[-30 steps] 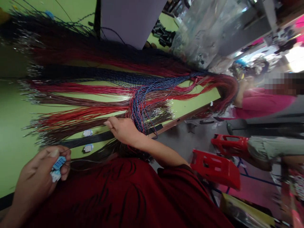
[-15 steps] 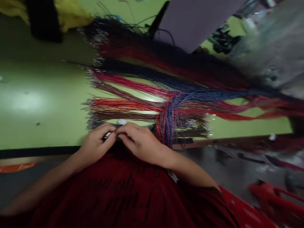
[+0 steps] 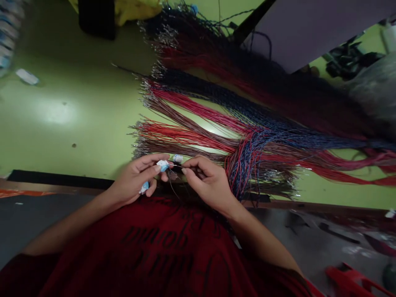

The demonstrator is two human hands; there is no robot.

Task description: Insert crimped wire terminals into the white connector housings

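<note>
My left hand (image 3: 136, 179) pinches a small white and light-blue plastic connector (image 3: 163, 166) between thumb and forefinger. A second white and blue connector (image 3: 144, 188) is tucked against its curled fingers. A thin dark wire (image 3: 173, 187) hangs in a loop below the pinched connector. My right hand (image 3: 208, 179) is closed on a thin wire (image 3: 177, 166), whose pale tip reaches the connector; whether it has entered cannot be seen. Just behind the hands, a white connector with a grid of holes (image 3: 177, 158) lies at the table edge.
Bundles of red wires (image 3: 182, 136), brown wires (image 3: 192, 119) and dark blue wires (image 3: 204, 88) with metal terminals spread over the green table (image 3: 93, 123). A white piece (image 3: 27, 76) lies at left. A purple panel (image 3: 309, 33) stands behind. A red plastic stool-like object (image 3: 355, 280) is lower right.
My hands, together before, are now apart, with the connector and wire showing between them. The left hand has turned and shows the connectors. The whole view has shifted leftward.
</note>
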